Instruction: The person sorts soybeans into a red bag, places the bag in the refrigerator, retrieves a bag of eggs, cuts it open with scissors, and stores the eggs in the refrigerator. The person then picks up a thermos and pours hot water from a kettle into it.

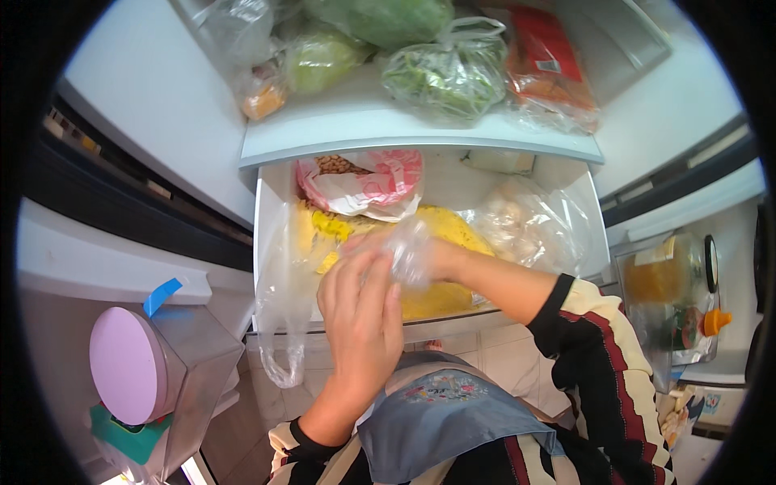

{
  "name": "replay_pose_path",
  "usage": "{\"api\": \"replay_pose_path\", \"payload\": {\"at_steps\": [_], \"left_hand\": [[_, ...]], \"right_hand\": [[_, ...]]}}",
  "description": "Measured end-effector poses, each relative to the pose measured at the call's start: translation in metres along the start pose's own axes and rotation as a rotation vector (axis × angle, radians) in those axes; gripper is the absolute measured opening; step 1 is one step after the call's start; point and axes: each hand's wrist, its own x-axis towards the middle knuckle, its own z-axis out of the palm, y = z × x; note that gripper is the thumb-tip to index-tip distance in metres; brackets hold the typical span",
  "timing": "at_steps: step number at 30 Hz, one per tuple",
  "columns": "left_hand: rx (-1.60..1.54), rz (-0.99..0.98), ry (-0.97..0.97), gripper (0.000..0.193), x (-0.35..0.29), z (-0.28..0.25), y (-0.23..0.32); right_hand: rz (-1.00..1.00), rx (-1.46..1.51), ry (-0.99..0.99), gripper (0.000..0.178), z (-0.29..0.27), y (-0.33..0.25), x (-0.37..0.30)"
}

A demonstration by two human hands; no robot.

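Both my hands meet over an open fridge drawer [594, 242]. My left hand [360, 311] is closed, its fingers held together and bent at the tips against a crumpled piece of clear plastic bag [411, 252]. My right hand [440, 257] reaches in from the right, partly covered by that plastic. Its fingers are hidden behind the left hand and the plastic. Below the hands lies a yellow bag [440, 303] on the drawer floor. Behind them sits an open pink and white bag [364, 182] with brown beans or nuts inside.
A clear bag of pale round items [521, 222] lies at the drawer's right. Another clear bag [279, 307] hangs over its front left. Bagged greens [444, 77] and a red package [550, 56] fill the shelf above. Door bins hold a lilac-lidded container [129, 364] and jars [655, 271].
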Motion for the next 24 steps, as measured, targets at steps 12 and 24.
{"api": "replay_pose_path", "payload": {"at_steps": [12, 24], "left_hand": [[0.081, -0.140, -0.167, 0.047, 0.025, -0.036, -0.032], [-0.174, -0.732, 0.116, 0.015, 0.033, -0.022, -0.100]], "right_hand": [[0.257, 0.680, 0.500, 0.040, -0.010, -0.040, -0.021], [-0.088, -0.032, -0.092, 0.045, -0.024, -0.039, -0.046]]}}
